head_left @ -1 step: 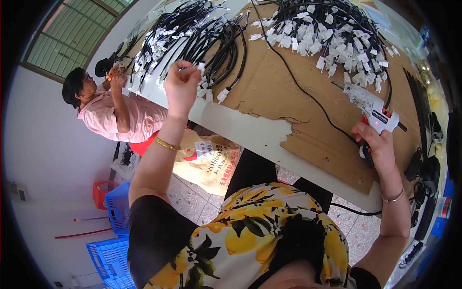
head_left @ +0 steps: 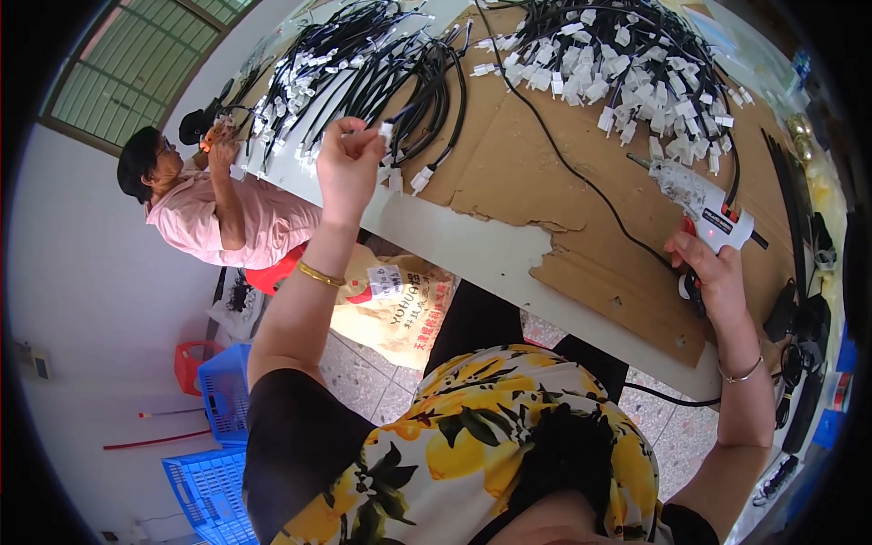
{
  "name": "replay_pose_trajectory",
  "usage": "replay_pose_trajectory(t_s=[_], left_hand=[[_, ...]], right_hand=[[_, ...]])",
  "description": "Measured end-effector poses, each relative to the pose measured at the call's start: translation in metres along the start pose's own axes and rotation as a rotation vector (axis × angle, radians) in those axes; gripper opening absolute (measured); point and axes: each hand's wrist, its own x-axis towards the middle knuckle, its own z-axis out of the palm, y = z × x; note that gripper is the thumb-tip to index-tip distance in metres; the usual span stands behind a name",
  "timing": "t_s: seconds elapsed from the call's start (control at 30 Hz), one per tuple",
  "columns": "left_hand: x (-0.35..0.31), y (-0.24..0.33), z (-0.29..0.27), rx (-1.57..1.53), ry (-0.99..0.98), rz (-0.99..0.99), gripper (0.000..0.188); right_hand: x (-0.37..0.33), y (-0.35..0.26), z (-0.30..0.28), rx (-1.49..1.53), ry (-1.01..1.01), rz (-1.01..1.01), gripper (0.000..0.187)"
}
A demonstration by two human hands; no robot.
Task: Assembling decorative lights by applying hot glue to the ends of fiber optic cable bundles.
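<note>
From far off, I see my left hand [head_left: 348, 177] up over the bench [head_left: 454, 241], near the left part of its near edge. Its thumb and finger pinch a small white plug [head_left: 386, 134], maybe so that one end is free and easy to see. A dark wire seems to run from it to the black coils [head_left: 441, 100] behind.

My right hand [head_left: 715, 268] is wrapped around the handle of a white glue gun [head_left: 686, 188], over the cardboard [head_left: 618, 272] toward the bench's right end. I can't tell if a finger squeezes the trigger. The tip points away from my fingers — I guess that saves them from heat.

A big heap of white plugs [head_left: 590, 77] on black wires lies by the far edge. Many white ends face me — likely so they are easy to grab. The cardboard may guard the bench from drips.
</note>
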Motion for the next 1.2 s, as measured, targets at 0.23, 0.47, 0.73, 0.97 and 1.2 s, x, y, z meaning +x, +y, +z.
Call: replay_pose_trajectory(t_s=[0.23, 0.47, 0.73, 0.97, 1.2], left_hand=[[-0.024, 0.008, 0.018, -0.065, 0.039, 0.055, 0.025], [-0.041, 0.015, 0.018, 0.375, 0.013, 0.125, 0.025], [-0.04, 0.015, 0.02, 0.468, -0.036, 0.364, 0.023], [-0.024, 0.04, 0.02, 0.295, -0.011, 0.398, 0.019], [0.057, 0.08, 0.086, 0.387, -0.095, 0.687, 0.011]], right_hand=[[0.0, 0.001, 0.0, -0.021, -0.013, 0.008, 0.017], [0.001, 0.0, 0.001, -0.03, -0.024, 0.034, 0.017], [-0.002, -0.004, 0.001, -0.011, 0.012, 0.036, 0.015], [0.002, -0.006, 0.003, 0.033, -0.044, 0.02, 0.012], [0.001, -0.005, -0.001, 0.09, -0.075, 0.016, 0.013]])
